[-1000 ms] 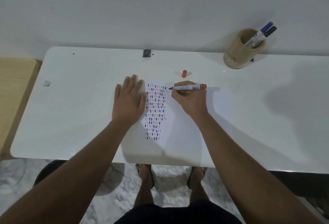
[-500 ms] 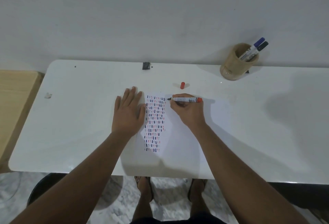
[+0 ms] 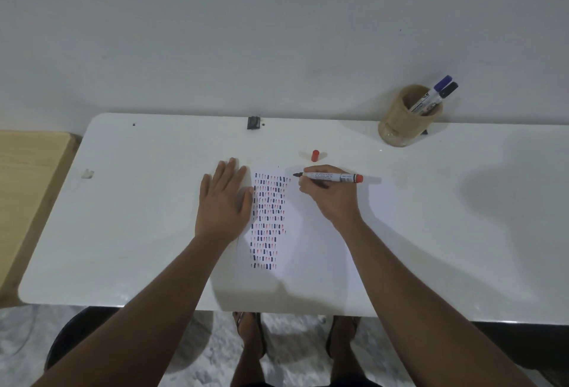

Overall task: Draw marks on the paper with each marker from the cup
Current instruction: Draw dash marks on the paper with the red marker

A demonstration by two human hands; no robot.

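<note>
The left hand [image 3: 224, 198] lies flat and spread, fingers together, pressing on the left edge of the white sheet of paper [image 3: 311, 232], most likely to keep the sheet from sliding while marks go down. Right of that hand, on the paper's left part, stand several columns of short dark blue and red dashes [image 3: 268, 220], running from the paper's far edge toward its near edge. Just beyond the paper's far edge, the small red cap [image 3: 315, 155] stands alone on the white table [image 3: 138, 232], parked close for recapping. At the paper's far edge, the right hand [image 3: 331, 194] is closed around the white-barrelled marker with a red end [image 3: 328, 176], held almost level, its dark tip pointing left at the top of the blank strip beside the last column, apparently to begin another. Far right of the paper, by the wall, the tan round cup [image 3: 397, 122] holds a blue-capped marker [image 3: 437, 88] and a black-capped marker [image 3: 446, 91].
</note>
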